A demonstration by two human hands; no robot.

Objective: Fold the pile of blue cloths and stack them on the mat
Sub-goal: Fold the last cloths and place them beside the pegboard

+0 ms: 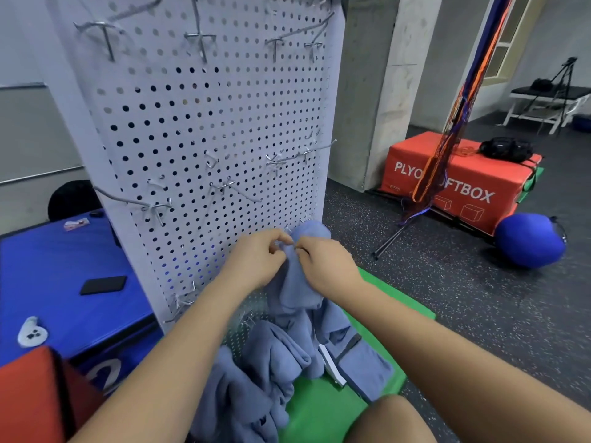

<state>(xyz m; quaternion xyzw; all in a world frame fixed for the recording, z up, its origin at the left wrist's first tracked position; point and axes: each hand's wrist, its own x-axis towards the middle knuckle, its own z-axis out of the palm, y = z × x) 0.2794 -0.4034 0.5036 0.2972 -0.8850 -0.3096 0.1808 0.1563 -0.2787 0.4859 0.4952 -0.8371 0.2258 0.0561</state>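
Pinching the top edge of one soft, fleecy blue cloth at frame centre with left hand and right hand, fingers curled tight, knuckles nearly touching. Hanging limp from that grip, down onto a rumpled pile of blue cloths at lower centre, too tangled to count. Beneath and to the right, one smooth green mat. Just behind, one white perforated pegboard with bent wire hooks. At left, one flat black slab on a glossy blue box — at right, one red padded box and one round blue ball.
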